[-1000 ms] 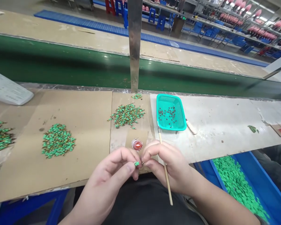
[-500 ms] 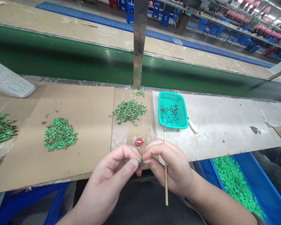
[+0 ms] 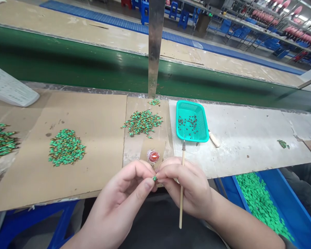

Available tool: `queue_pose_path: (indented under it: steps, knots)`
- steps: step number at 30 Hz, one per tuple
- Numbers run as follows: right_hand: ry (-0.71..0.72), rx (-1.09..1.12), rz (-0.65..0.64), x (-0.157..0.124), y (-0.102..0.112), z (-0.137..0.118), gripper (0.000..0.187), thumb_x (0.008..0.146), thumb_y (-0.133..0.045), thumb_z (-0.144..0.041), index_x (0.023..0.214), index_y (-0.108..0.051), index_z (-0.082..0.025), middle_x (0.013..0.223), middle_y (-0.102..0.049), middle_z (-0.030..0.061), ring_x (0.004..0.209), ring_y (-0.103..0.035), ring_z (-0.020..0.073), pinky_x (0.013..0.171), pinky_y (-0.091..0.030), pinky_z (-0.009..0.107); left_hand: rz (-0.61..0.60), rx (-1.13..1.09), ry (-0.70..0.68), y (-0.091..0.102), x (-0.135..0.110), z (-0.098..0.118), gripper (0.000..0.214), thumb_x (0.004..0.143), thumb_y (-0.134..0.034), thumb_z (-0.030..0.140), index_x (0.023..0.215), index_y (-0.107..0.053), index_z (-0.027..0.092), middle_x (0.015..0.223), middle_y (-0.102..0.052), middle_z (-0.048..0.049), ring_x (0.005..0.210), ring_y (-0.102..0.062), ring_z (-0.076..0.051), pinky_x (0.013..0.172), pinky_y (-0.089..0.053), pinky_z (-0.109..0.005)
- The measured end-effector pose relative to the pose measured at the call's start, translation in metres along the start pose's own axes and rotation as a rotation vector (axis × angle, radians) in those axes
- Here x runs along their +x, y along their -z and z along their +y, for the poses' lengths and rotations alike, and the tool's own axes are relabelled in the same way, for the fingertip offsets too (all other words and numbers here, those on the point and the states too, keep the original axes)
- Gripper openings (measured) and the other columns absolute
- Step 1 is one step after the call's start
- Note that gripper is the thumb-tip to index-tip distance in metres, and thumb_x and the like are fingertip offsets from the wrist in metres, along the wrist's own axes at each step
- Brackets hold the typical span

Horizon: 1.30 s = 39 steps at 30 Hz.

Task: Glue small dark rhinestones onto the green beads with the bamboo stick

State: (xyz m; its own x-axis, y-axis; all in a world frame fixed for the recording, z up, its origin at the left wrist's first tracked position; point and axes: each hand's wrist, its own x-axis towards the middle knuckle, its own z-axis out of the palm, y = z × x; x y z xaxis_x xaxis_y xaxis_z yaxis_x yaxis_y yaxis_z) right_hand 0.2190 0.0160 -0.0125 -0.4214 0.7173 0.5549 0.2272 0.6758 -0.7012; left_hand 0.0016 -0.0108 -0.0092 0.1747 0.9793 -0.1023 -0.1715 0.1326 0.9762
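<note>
Pinching a tiny green piece (image 3: 154, 178) btwn thumb and fingers, the L hand (image 3: 126, 193) is at center, just above the dark top (image 3: 158, 223) in view. R hand (image 3: 194, 186) meets it from the other side — thumb and index tips closed together at the piece's right end; can't tell if they grip smth of their own. Piece is mostly covered by fingers; long axis seems to run approx L to R, hand to hand, but can't tell which end is which.

R hand also holds a thin brush (image 3: 181, 207) threaded thru its fingers. Its long axis is nearly vertical in view, w/ a slight lean: tip points away, twd the teal basket (image 3: 203, 121), bare handle end back twd the body. Tip overlaps the basket's near rim in view — contact unclear.

Red pot (image 3: 153, 156) is just beyond the fingertips. Farther out, a green-and-gold pile (image 3: 142, 121); a second pile (image 3: 66, 148) lies left on cardboard (image 3: 103, 131). Basket has small dark bits (image 3: 193, 121) in it.
</note>
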Motion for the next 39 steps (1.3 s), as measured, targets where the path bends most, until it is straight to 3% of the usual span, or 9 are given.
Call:
queue_pose_path:
  steps: [10,16,30,39]
  knots:
    - [-0.060,0.149,0.028,0.003,0.008,-0.001,0.012,0.115,-0.081,-0.016,0.125,-0.080,-0.022,0.110,-0.090,0.0085,0.101,-0.089,0.0213,0.095,-0.075,0.031,0.000,0.026,-0.053,0.000,-0.001,0.006,0.031,0.113,-0.086,0.054,0.090,-0.087,0.032,0.089,-0.080,-0.0005,0.084,-0.076,-0.017,0.080,-0.067,-0.018]
    - [-0.047,0.090,0.023,0.004,0.008,-0.005,0.011,0.114,-0.080,-0.013,0.118,-0.078,-0.023,0.103,-0.087,0.0063,0.095,-0.087,0.0194,0.089,-0.074,0.027,-0.008,0.054,-0.049,0.000,-0.002,0.006,0.033,0.112,-0.086,0.056,0.089,-0.086,0.033,0.086,-0.078,0.0004,0.081,-0.075,-0.017,0.076,-0.066,-0.017]
    - [0.039,0.011,0.010,0.000,0.005,-0.010,0.012,0.119,-0.070,-0.012,0.118,-0.077,-0.022,0.100,-0.085,0.0058,0.089,-0.084,0.0186,0.084,-0.072,0.028,-0.061,0.150,-0.078,0.005,-0.008,0.007,0.024,0.118,-0.076,0.034,0.096,-0.083,0.034,0.093,-0.079,0.0005,0.085,-0.077,-0.017,0.077,-0.067,-0.017]
    - [0.063,-0.019,-0.001,-0.001,0.006,-0.012,0.014,0.117,-0.070,-0.008,0.114,-0.077,-0.020,0.098,-0.083,0.0050,0.087,-0.081,0.0170,0.084,-0.070,0.026,-0.090,0.201,-0.087,0.006,-0.009,0.008,0.024,0.119,-0.074,0.034,0.097,-0.082,0.035,0.095,-0.080,0.0014,0.089,-0.077,-0.017,0.081,-0.067,-0.016]
